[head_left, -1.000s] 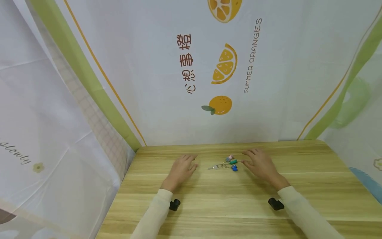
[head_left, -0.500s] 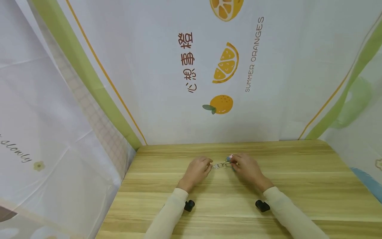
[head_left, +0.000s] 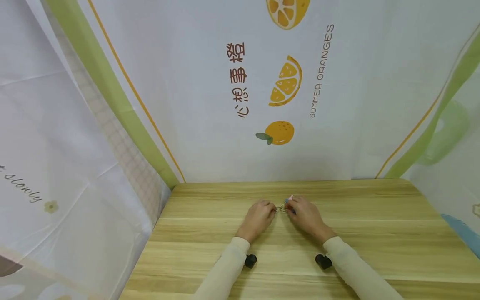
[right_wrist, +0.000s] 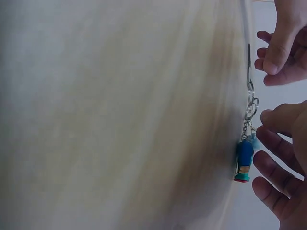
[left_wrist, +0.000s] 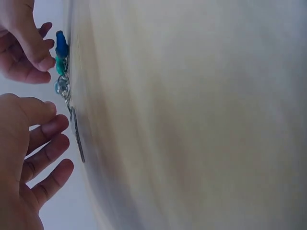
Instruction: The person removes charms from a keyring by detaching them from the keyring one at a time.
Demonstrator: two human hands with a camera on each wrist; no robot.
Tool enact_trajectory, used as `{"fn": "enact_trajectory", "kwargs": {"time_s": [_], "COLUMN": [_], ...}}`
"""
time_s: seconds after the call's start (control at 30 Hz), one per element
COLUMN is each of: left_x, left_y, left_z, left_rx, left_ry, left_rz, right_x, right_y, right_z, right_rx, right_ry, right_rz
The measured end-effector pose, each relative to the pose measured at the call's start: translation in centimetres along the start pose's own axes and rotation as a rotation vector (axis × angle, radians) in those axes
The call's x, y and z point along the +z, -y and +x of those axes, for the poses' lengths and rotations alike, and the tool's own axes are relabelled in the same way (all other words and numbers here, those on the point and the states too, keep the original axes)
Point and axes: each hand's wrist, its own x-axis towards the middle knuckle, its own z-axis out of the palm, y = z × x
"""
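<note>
A keychain point(head_left: 282, 207) lies on the wooden table point(head_left: 375, 225) between my two hands. It has a metal key point(left_wrist: 76, 139), a ring point(left_wrist: 62, 86) and small blue point(left_wrist: 61, 44), green point(left_wrist: 59, 64) and pink point(head_left: 291, 198) charms. My left hand point(head_left: 262, 212) sits at the key end with loosely bent fingers point(left_wrist: 48, 143) just beside the key. My right hand point(head_left: 303, 211) is at the charm end. Its fingers point(right_wrist: 276, 148) are spread next to the blue charm point(right_wrist: 245, 160), and one fingertip touches the green charm. Neither hand plainly pinches anything.
A white printed cloth with oranges point(head_left: 279, 131) hangs behind the table, and more cloth point(head_left: 75, 166) hangs on the left and right. Black wrist-camera mounts point(head_left: 250, 261) show under both cream sleeves. The table's far edge runs just behind the keychain.
Both hands have moved inward from the sides and closed in on the keychain, which now shows only in the narrow gap between them. The keychain itself has stayed in place.
</note>
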Motion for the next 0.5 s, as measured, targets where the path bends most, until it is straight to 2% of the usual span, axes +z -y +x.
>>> {"fn": "enact_trajectory", "kwargs": {"time_s": [0.27,0.5], "left_x": [0.54,0.66], "left_y": [-0.36,-0.52], "left_z": [0.64,0.89], "left_rx": [-0.011,-0.043], "left_ry": [0.046,0.134], "left_rz": [0.048,0.036], "right_x": [0.55,0.79], "right_y": [-0.09,-0.03], "right_z": [0.33,0.24], "right_rx": [-0.012,-0.015], "right_ry": [0.014,0.038], "right_rz": [-0.013,-0.013]}}
